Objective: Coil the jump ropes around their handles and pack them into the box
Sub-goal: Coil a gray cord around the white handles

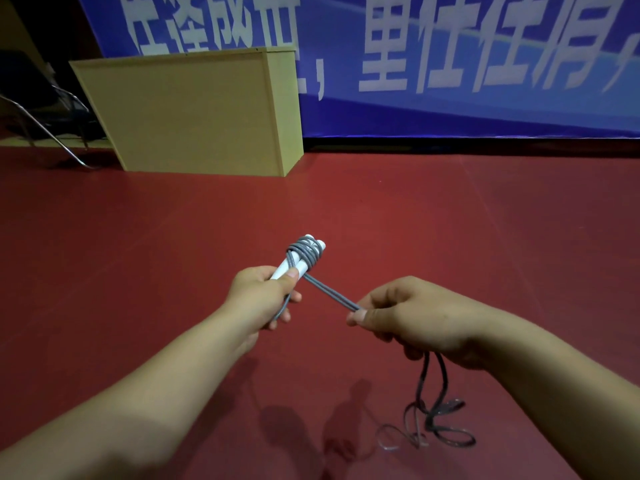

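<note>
My left hand point(266, 296) grips two white jump rope handles point(294, 265) held side by side, pointing up and away. Several turns of grey rope point(306, 252) are wound around their far ends. A doubled strand of the rope point(332, 294) runs taut from the handles to my right hand point(412, 315), which pinches it between thumb and fingers. Below my right hand the rest of the rope hangs down and lies in loose loops point(433, 427) on the red floor. No packing box is identifiable near my hands.
A tall pale wooden cabinet point(194, 112) stands on the red floor point(450, 220) at the back left. Behind it hangs a blue banner point(450, 64) with white characters. Metal chair legs point(45, 133) show at the far left.
</note>
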Demonstrator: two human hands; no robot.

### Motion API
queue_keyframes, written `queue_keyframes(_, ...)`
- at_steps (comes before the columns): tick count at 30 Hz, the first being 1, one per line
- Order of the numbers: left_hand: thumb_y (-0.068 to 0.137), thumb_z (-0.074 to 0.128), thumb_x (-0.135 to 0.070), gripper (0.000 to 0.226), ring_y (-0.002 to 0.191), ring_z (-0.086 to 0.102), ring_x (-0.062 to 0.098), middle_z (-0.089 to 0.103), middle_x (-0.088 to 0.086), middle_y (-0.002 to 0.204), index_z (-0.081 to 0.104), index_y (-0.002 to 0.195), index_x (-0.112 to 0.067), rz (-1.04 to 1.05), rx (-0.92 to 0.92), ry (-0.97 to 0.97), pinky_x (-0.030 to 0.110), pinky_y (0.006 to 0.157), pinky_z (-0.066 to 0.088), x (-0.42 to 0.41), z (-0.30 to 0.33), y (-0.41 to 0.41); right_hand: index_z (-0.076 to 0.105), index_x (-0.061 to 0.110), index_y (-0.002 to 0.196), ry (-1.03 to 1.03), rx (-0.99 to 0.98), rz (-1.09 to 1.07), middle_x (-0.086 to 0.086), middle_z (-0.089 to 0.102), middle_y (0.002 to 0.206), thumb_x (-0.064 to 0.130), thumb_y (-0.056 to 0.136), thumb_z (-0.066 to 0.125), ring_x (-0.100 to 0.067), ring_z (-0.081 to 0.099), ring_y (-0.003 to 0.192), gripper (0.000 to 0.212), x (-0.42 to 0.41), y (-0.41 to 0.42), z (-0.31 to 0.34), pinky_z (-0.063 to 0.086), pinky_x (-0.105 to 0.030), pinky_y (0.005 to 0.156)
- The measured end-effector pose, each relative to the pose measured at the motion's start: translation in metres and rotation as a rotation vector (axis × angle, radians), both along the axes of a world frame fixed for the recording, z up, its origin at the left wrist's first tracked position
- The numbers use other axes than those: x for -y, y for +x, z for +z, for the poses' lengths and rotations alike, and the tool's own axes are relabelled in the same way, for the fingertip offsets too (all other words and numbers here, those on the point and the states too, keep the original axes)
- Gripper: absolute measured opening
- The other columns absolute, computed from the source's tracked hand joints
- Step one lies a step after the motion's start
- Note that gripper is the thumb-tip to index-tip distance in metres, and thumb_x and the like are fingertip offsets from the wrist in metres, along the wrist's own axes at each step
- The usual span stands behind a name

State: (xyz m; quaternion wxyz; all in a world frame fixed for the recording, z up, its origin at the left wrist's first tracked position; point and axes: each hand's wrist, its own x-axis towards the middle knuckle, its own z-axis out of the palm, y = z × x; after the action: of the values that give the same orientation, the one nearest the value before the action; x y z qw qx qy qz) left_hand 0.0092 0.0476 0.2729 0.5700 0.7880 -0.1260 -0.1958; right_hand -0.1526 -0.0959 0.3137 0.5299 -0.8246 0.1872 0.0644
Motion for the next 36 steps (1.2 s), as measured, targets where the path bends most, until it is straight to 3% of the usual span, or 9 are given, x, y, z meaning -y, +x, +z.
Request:
queue_keyframes(9,0.096,0.059,-0.024,0.011,0.035,0.046,0.012,0.067,0.005,0.071,0.063,0.093,-0.015,0.006,0.168,0.146,0.016,0.035,0.028,-0.005,-0.013,0.012,0.070,0.016,0.076,0.003,0.024,-0.005,0.000,0.045,0.063,0.025,0.094,0.061,-0.012,0.035,0.049,0.022,-0.001,0.001,0.000,0.026,-0.022,0.043)
queue_keyframes(14,0.096,0.058,-0.035,0.032,0.033,0.044,0.016,0.059,0.002,0.045,0.064,0.076,-0.012,-0.356,0.173,0.480,0.017,0.038,0.032,-0.011,-0.019,0.003,0.067,0.002,0.088,0.084,0.200,-0.098,-0.009,0.033,0.070,0.025,0.099,0.053,-0.013,0.025,0.048,0.030,0.005,0.005,-0.002,0.019,-0.025,0.044)
queue_keyframes(17,0.095,0.057,-0.042,0.035,0.046,0.050,0.023,0.066,0.014,0.059,0.066,0.075,-0.014,-0.545,0.188,0.639,0.023,0.047,0.038,-0.010,-0.015,-0.004,0.070,0.009,0.084,0.009,0.259,-0.174,-0.005,0.037,0.067,0.030,0.099,0.052,-0.013,0.028,0.049,0.031,0.010,0.005,-0.006,0.022,-0.026,0.047)
queue_keyframes(20,0.094,0.058,-0.038,0.028,0.045,0.049,0.021,0.069,0.009,0.064,0.064,0.079,-0.016,-0.671,0.207,0.708,0.022,0.046,0.036,-0.006,-0.007,-0.014,0.071,0.016,0.080,-0.217,0.293,-0.224,0.006,0.036,0.048,0.033,0.098,0.052,-0.008,0.031,0.042,0.032,0.017,0.004,-0.007,0.026,-0.024,0.046)
queue_keyframes(22,0.094,0.060,-0.034,0.022,0.046,0.052,0.016,0.072,0.001,0.072,0.062,0.079,-0.018,-0.790,0.206,0.701,0.020,0.043,0.037,-0.004,-0.001,-0.023,0.072,0.019,0.083,-0.490,0.319,-0.218,0.008,0.046,0.047,0.035,0.097,0.053,-0.006,0.043,0.047,0.028,0.022,0.003,-0.006,0.035,-0.026,0.050)
queue_keyframes(24,0.095,0.060,-0.030,0.019,0.046,0.054,0.011,0.071,-0.005,0.074,0.060,0.079,-0.021,-0.924,0.194,0.674,0.020,0.042,0.039,-0.003,0.005,-0.033,0.072,0.024,0.087,-0.672,0.345,-0.234,0.004,0.060,0.061,0.037,0.095,0.056,-0.015,0.056,0.065,0.022,0.027,0.002,-0.007,0.042,-0.031,0.061)
queue_keyframes(28,0.095,0.061,-0.030,0.014,0.050,0.054,0.013,0.071,-0.005,0.076,0.062,0.083,-0.021,-1.056,0.183,0.564,0.024,0.046,0.040,-0.001,0.019,-0.046,0.074,0.024,0.089,-0.771,0.360,-0.290,-0.001,0.068,0.071,0.039,0.092,0.061,-0.022,0.061,0.074,0.020,0.041,0.000,-0.015,0.047,-0.035,0.066)
queue_keyframes(32,0.096,0.061,-0.027,0.011,0.051,0.054,0.013,0.070,-0.003,0.078,0.063,0.092,-0.017,-1.096,0.175,0.425,0.022,0.044,0.039,-0.002,0.031,-0.052,0.072,0.021,0.080,-0.683,0.306,-0.330,0.008,0.061,0.062,0.036,0.086,0.072,-0.013,0.056,0.065,0.016,0.055,0.000,-0.020,0.036,-0.026,0.059)
queue_keyframes(36,0.095,0.061,-0.025,0.011,0.048,0.052,0.012,0.068,-0.001,0.076,0.063,0.086,-0.020,-1.074,0.092,0.207,0.022,0.041,0.040,-0.005,0.038,-0.055,0.065,0.008,0.075,-0.284,0.346,-0.337,0.003,0.060,0.060,0.022,0.082,0.078,-0.008,0.049,0.053,0.021,0.057,-0.002,-0.024,0.041,-0.022,0.055)
